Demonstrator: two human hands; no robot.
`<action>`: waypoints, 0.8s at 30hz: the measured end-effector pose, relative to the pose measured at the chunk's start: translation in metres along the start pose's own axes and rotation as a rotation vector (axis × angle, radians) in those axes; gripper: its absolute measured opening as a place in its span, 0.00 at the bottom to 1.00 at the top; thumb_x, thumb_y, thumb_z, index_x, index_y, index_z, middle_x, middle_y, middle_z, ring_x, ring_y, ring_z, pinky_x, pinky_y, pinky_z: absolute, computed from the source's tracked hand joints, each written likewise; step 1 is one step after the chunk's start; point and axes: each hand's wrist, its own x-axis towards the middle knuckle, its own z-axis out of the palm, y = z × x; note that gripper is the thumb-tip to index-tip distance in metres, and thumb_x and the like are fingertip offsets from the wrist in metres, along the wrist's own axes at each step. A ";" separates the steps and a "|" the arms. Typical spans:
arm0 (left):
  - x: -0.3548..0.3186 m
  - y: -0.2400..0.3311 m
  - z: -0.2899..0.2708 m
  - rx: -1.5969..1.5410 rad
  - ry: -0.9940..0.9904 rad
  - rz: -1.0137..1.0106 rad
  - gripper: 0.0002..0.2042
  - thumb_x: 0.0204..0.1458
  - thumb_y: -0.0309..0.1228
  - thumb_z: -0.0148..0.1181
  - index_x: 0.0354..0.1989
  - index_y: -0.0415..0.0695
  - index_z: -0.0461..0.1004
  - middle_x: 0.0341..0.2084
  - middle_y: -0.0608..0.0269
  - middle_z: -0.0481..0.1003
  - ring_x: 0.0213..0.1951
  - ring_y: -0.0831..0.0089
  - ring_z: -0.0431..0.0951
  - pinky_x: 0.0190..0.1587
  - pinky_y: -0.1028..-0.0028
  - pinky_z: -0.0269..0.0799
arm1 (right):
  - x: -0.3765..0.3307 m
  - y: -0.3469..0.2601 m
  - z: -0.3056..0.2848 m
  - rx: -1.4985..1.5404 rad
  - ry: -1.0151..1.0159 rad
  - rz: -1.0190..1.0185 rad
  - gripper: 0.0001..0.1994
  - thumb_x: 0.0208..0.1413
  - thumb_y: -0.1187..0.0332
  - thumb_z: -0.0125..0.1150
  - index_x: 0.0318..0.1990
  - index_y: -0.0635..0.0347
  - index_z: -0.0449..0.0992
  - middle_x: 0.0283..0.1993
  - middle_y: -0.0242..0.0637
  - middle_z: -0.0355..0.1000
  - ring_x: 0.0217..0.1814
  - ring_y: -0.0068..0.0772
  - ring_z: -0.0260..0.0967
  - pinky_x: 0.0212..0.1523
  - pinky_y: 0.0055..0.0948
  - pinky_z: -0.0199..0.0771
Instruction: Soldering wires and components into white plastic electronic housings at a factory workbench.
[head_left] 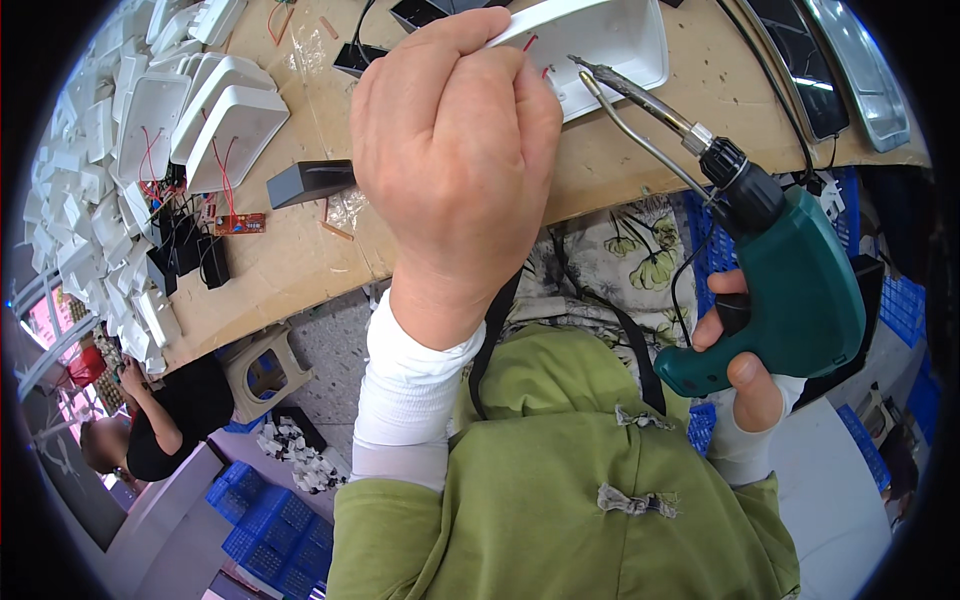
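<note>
My left hand [455, 140] is closed on the near left edge of a white plastic housing [625, 45] at the top middle, its fingertips hidden behind the hand. Short red wire ends [531, 42] show inside the housing. In my right hand [757, 392] is a green soldering gun [815, 280], with a finger at its black trigger. Its dark tip [585, 62] and the thin metal feed tube [640, 140] beside it point left, over the housing's open inside. Whether the tip touches anything, I cannot tell.
White housings [240, 130] with red wires and a big heap of white parts [90, 190] fill the table's left. A small circuit board [240, 223] and black blocks [310, 183] lie nearby. Dark panels [800, 70] are at the far right. Another person [165, 420] sits lower left.
</note>
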 end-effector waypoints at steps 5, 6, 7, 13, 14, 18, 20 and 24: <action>0.000 0.001 0.002 -0.032 0.008 -0.029 0.02 0.35 0.19 0.58 0.20 0.38 0.73 0.27 0.61 0.75 0.25 0.75 0.73 0.27 0.79 0.69 | 0.001 0.000 -0.001 0.001 -0.022 -0.014 0.32 0.37 0.66 0.63 0.51 0.71 0.61 0.44 0.46 0.67 0.31 0.28 0.69 0.32 0.24 0.71; 0.001 0.001 0.002 -0.003 -0.006 -0.013 0.03 0.35 0.18 0.58 0.20 0.38 0.73 0.27 0.61 0.75 0.24 0.75 0.73 0.27 0.79 0.69 | 0.002 0.000 -0.001 0.003 -0.016 -0.009 0.32 0.37 0.66 0.63 0.51 0.71 0.61 0.44 0.46 0.67 0.31 0.28 0.69 0.32 0.24 0.71; 0.001 0.000 0.002 -0.002 -0.007 -0.013 0.03 0.35 0.18 0.58 0.20 0.38 0.73 0.27 0.61 0.75 0.24 0.75 0.73 0.27 0.79 0.69 | 0.002 -0.001 -0.001 0.004 -0.011 -0.002 0.31 0.37 0.66 0.63 0.51 0.71 0.61 0.44 0.46 0.67 0.32 0.28 0.69 0.32 0.24 0.71; 0.002 -0.001 0.001 -0.011 -0.023 -0.003 0.03 0.35 0.18 0.58 0.20 0.38 0.73 0.27 0.61 0.75 0.23 0.75 0.72 0.26 0.80 0.68 | 0.005 -0.003 0.000 0.010 -0.023 0.010 0.31 0.37 0.67 0.63 0.51 0.71 0.61 0.44 0.46 0.67 0.31 0.27 0.69 0.32 0.24 0.71; 0.001 -0.001 0.002 -0.056 -0.018 -0.035 0.03 0.35 0.18 0.58 0.20 0.38 0.73 0.27 0.61 0.75 0.23 0.75 0.72 0.26 0.80 0.68 | 0.006 -0.002 0.000 0.010 -0.024 0.010 0.31 0.37 0.67 0.63 0.51 0.71 0.61 0.44 0.46 0.67 0.31 0.27 0.69 0.32 0.24 0.71; 0.002 0.000 0.000 -0.044 -0.021 -0.023 0.03 0.35 0.17 0.57 0.20 0.37 0.73 0.28 0.61 0.75 0.23 0.75 0.72 0.25 0.80 0.68 | 0.008 -0.002 0.001 0.013 -0.030 -0.014 0.30 0.37 0.68 0.63 0.50 0.70 0.62 0.44 0.46 0.67 0.31 0.28 0.69 0.32 0.24 0.71; 0.001 0.000 0.001 -0.046 -0.013 -0.021 0.03 0.35 0.17 0.58 0.21 0.37 0.73 0.28 0.61 0.75 0.23 0.75 0.72 0.25 0.80 0.68 | 0.009 -0.002 0.002 0.019 -0.032 -0.007 0.29 0.37 0.68 0.62 0.50 0.70 0.63 0.44 0.46 0.67 0.31 0.28 0.69 0.32 0.24 0.71; 0.002 0.000 0.001 -0.052 -0.002 -0.014 0.03 0.35 0.17 0.58 0.21 0.37 0.73 0.28 0.61 0.75 0.23 0.75 0.72 0.25 0.80 0.68 | 0.013 -0.001 0.003 0.023 -0.040 -0.043 0.29 0.37 0.68 0.62 0.49 0.70 0.63 0.43 0.46 0.67 0.31 0.28 0.68 0.31 0.24 0.70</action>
